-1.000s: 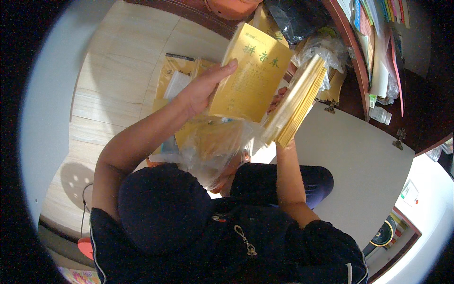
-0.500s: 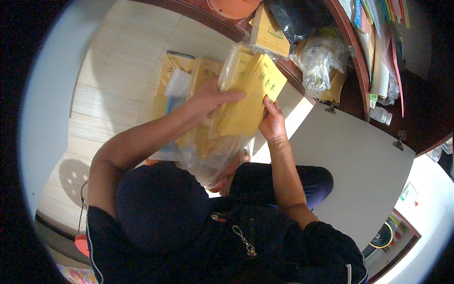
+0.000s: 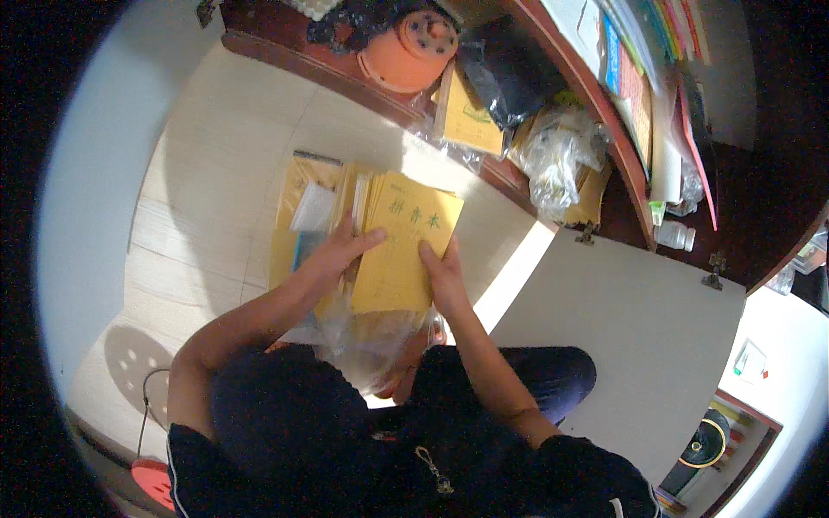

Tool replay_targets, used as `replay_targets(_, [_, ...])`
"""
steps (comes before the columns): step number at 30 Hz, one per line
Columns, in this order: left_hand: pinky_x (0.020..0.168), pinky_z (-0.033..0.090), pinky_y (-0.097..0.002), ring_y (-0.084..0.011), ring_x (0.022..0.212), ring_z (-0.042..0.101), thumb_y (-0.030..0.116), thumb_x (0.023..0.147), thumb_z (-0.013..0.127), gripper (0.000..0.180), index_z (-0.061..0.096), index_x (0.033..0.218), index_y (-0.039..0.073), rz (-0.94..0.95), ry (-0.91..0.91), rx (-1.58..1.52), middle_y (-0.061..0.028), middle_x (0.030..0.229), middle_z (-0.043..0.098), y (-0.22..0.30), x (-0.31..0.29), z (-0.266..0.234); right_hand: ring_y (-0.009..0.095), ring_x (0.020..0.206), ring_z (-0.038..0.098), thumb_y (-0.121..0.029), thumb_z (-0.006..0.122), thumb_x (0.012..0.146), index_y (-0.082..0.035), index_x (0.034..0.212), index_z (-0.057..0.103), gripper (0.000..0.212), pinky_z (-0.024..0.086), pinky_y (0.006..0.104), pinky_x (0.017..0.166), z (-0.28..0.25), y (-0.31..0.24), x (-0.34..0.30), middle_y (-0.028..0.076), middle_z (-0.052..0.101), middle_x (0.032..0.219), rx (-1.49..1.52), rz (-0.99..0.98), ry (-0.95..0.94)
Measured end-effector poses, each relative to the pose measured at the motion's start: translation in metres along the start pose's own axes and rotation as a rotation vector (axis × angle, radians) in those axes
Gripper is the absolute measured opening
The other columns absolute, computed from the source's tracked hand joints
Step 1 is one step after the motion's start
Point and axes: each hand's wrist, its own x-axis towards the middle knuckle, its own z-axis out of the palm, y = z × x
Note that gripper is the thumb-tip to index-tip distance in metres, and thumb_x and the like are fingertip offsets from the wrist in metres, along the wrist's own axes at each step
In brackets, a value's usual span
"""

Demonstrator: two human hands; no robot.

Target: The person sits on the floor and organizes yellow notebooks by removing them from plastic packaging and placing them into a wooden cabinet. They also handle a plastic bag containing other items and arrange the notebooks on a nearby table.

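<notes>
A stack of yellow exercise books [image 3: 401, 259] is held upright between my two hands, over the floor in front of my legs. My left hand [image 3: 341, 252] grips its left side, the thumb lying across the front cover. At the right edge my right hand [image 3: 444, 274] pinches the stack, thumb on the cover. A clear plastic bag [image 3: 367, 345] hangs crumpled below the books. Close by on the left lie more yellow books [image 3: 285, 216], with a white packet [image 3: 313, 208] and something blue on them. My left fingertips are hidden behind the stack.
A dark red cabinet shelf [image 3: 324, 76] runs along the far side, holding an orange plastic basin [image 3: 410, 56], another yellow book pile [image 3: 473, 116], a black bag [image 3: 509, 73] and a crumpled clear bag [image 3: 557, 155]. An open white cabinet door [image 3: 622, 319] lies to my right.
Both hands have drawn the yellow exercise books nearer to me and slightly left. The stack now stands straighter, its front cover facing me. The view has shifted, showing more of the cabinet.
</notes>
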Motion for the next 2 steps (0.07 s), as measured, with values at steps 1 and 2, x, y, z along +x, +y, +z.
replay_targets(1, [0.085,0.043,-0.031,-0.0219,0.104,0.05,0.025,0.076,0.067,0.081,0.014,0.133,0.003,-0.068,0.006,0.062,-0.0135,0.114,0.05,-0.0034,0.0119,-0.0104,0.019,0.11,0.044,-0.022,0.058,0.084,-0.01,0.132,0.022,0.062,0.038,0.0336,0.092,0.0011,-0.0011,0.0021,0.011,0.044,0.121,-0.026,-0.046,-0.004])
replay_targets(2, [0.087,0.042,-0.0311,-0.0236,0.109,0.048,0.023,0.076,0.067,0.079,0.016,0.134,0.006,-0.046,0.047,0.179,-0.0147,0.119,0.046,-0.0006,0.0091,-0.0076,0.019,0.112,0.043,-0.022,0.059,0.083,-0.011,0.134,0.021,0.065,0.036,0.0348,0.094,0.0019,0.0007,0.0025,0.011,0.043,0.123,-0.043,-0.08,-0.01])
